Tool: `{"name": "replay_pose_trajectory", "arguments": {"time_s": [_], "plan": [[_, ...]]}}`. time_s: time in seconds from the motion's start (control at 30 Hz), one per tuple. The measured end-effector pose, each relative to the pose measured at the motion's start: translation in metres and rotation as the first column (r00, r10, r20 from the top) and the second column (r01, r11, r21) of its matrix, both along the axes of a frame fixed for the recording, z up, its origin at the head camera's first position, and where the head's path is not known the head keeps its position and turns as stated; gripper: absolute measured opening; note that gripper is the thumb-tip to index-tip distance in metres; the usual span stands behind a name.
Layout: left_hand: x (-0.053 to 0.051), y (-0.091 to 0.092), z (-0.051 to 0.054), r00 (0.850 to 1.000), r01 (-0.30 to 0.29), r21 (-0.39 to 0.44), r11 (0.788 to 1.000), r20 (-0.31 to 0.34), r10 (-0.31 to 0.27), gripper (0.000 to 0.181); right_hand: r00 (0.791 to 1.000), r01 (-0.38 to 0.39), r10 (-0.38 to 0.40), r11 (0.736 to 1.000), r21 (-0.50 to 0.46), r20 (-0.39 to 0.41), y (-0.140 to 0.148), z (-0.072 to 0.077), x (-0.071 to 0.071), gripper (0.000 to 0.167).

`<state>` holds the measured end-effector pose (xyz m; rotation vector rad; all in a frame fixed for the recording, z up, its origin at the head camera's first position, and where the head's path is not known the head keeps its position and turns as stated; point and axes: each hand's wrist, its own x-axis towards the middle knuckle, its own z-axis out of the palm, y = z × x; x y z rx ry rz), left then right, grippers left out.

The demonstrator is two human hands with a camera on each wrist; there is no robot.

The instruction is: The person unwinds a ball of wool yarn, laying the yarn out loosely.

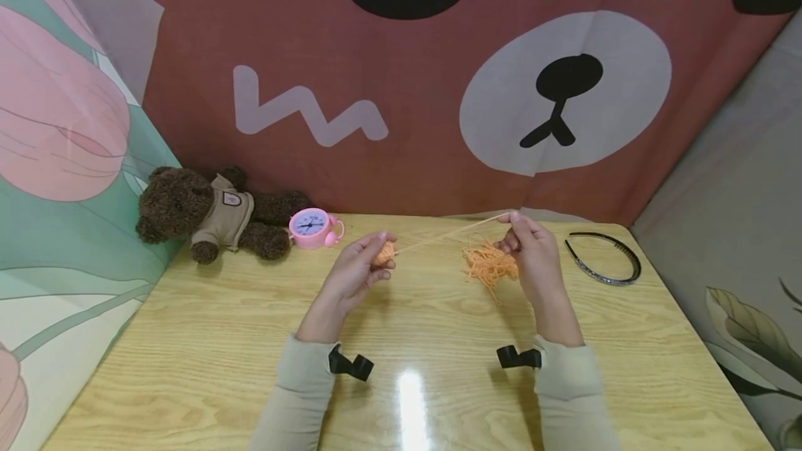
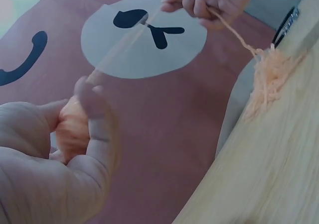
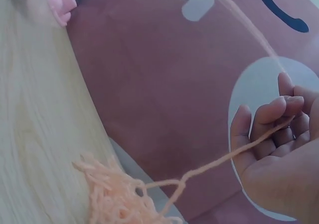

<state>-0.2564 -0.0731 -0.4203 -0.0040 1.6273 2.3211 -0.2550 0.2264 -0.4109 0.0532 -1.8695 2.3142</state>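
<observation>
A small ball of orange yarn (image 2: 73, 129) is gripped between the thumb and fingers of my left hand (image 1: 360, 266), held above the table. From it a strand of yarn (image 1: 447, 235) stretches up to my right hand (image 1: 532, 249), whose thumb and forefinger pinch it. The strand passes through the right hand's curled fingers and runs down to a loose, tangled heap of orange yarn (image 1: 491, 264) on the table. In the right wrist view this lower strand (image 3: 219, 160) leads from the palm to the heap.
On the wooden table (image 1: 250, 360), a brown teddy bear (image 1: 228, 211) lies at the back left beside a pink alarm clock (image 1: 310, 228). A dark headband (image 1: 604, 259) lies at the right. Behind stands a red-brown cloth (image 1: 426, 172) with a bear's face.
</observation>
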Motion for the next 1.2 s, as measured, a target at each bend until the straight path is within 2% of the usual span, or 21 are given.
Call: {"name": "replay_pose_trajectory", "arguments": {"time_s": [0.17,0.37,0.5,0.57,0.77,1.0,1.13,1.2], "plan": [[-0.002,-0.004,-0.001,0.999,-0.051,-0.021,0.998,-0.017,0.051,0.036,1.0,0.013,-0.014,0.997,-0.07,-0.009,0.008,0.002,0.0,0.03],[-0.003,-0.012,-0.003,0.995,-0.061,0.011,0.998,-0.077,0.062,0.042,0.998,0.036,-0.042,0.99,-0.138,-0.039,0.022,0.002,0.001,0.033],[-0.005,-0.015,-0.003,0.994,-0.075,0.027,0.997,-0.076,0.077,0.031,0.996,0.068,-0.079,0.971,-0.231,-0.038,0.037,0.003,0.004,0.028],[-0.005,-0.017,-0.001,0.994,-0.084,0.023,0.996,-0.062,0.085,0.032,0.994,0.089,-0.102,0.955,-0.283,-0.032,0.044,0.004,0.005,0.026],[-0.005,-0.024,0.002,0.994,-0.098,0.032,0.995,-0.043,0.1,0.039,0.987,0.144,-0.16,0.893,-0.427,-0.001,0.066,0.006,0.009,0.024],[-0.007,-0.033,0.003,0.991,-0.13,0.086,0.988,-0.03,0.133,0.028,0.967,0.214,-0.252,0.767,-0.605,0.022,0.09,0.005,0.015,0.025],[-0.008,-0.04,0.004,0.989,-0.146,0.08,0.986,-0.023,0.148,0.023,0.962,0.223,-0.271,0.727,-0.649,0.027,0.098,0.001,0.016,0.024],[-0.008,-0.044,0.003,0.986,-0.161,0.083,0.983,-0.019,0.164,0.022,0.96,0.231,-0.277,0.717,-0.658,0.035,0.101,0.0,0.017,0.023]]}}
